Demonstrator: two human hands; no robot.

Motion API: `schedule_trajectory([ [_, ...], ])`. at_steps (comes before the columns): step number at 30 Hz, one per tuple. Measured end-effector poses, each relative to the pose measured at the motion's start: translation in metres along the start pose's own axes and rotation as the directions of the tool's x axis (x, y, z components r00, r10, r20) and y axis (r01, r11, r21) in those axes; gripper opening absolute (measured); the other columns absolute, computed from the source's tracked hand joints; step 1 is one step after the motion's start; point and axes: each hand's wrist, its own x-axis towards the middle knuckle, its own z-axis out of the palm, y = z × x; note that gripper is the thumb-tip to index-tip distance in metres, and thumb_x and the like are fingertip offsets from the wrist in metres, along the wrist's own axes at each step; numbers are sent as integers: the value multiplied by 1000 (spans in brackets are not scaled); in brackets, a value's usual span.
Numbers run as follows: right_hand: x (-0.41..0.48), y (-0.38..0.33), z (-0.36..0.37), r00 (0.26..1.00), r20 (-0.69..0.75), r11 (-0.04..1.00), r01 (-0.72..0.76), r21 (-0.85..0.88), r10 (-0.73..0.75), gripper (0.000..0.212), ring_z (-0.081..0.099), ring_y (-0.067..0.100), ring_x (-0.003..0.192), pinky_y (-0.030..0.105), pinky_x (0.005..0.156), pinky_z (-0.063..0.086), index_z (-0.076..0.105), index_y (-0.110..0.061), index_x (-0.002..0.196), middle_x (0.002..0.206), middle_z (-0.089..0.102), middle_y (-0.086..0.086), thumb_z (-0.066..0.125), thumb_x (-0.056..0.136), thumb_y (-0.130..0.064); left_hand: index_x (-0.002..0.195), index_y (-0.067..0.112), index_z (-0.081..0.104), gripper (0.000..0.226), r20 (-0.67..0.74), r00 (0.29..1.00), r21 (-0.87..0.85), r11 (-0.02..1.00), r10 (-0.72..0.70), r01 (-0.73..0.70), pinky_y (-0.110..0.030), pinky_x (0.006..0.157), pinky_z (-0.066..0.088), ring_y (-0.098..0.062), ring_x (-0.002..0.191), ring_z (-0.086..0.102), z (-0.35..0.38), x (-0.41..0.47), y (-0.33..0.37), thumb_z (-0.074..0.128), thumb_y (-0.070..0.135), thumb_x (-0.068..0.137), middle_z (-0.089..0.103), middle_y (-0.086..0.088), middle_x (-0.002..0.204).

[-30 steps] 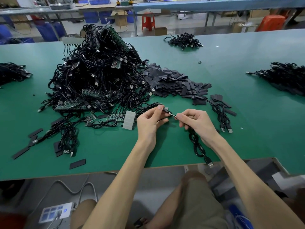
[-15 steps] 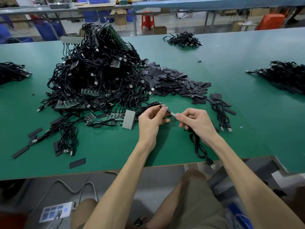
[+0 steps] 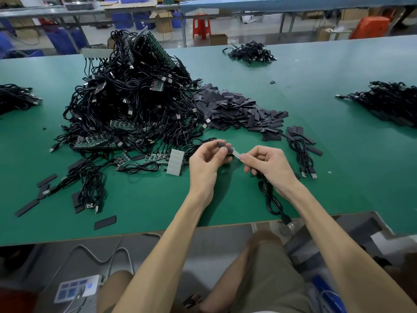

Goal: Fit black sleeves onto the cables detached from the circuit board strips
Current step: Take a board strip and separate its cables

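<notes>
Head view, I log: left hand [image 3: 207, 164] pinching sleeve [image 3: 225, 148], its long axis in line with the cable tip [image 3: 237, 154] pinched in right hand [image 3: 268, 164], tip just at sleeve mouth.

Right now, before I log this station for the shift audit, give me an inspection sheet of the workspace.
Surface: green table.
Job's things: sleeve held at the pale end of the cable; sleeve pile behind; heap of cables and boards behind on the left.
Clutter: loose sleeves scattered front left.
Grippers: left hand pinches the sleeve; right hand pinches the cable.
Cables: the held cable trails over the front edge; bundles lie left, far and right.
Surroundings: red stool, blue bins and benches beyond.
</notes>
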Motion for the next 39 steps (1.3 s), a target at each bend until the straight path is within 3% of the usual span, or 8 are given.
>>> schedule_trajectory([
  [10,-1,-2,0,1000,25,1000,6,17,-6,14,52,13,56,19,57,48,73,-3,84,68,70,9,78,89,-15,115,-4,66,21,-20,997,-63,995,-79,77,-29,81,59,-20,96,73,-1,2,-1,66,6,96,76,-11,99],
  [19,0,-2,0,1000,21,1000,7,16,-7,11,52,9,53,17,55,46,73,-9,80,65,69,7,78,89,-13,116,-9,64,24,-26,998,32,998,-57,58,-28,76,59,-17,93,71,0,2,0,64,6,98,75,-7,97],
  [24,-1,-2,-1,1000,23,1000,8,12,-8,12,51,9,53,16,55,46,73,-11,79,64,68,6,78,89,-14,116,1,66,17,17,999,24,998,-50,49,-28,80,57,-23,101,70,-1,1,0,62,4,99,74,-16,107],
  [32,-1,-1,0,1000,-11,999,29,-17,-29,15,51,11,54,19,58,46,72,-4,83,65,70,6,76,91,-15,118,-7,64,24,125,990,96,994,-67,55,-26,75,56,-20,96,70,1,0,1,65,5,97,74,-15,106],
  [39,0,-2,2,1000,3,999,22,-26,-22,13,57,10,57,15,58,45,75,-7,90,72,74,7,75,93,-20,115,-5,65,25,78,994,95,993,-73,65,-28,73,56,-27,100,72,2,0,4,68,11,97,76,-15,106],
])
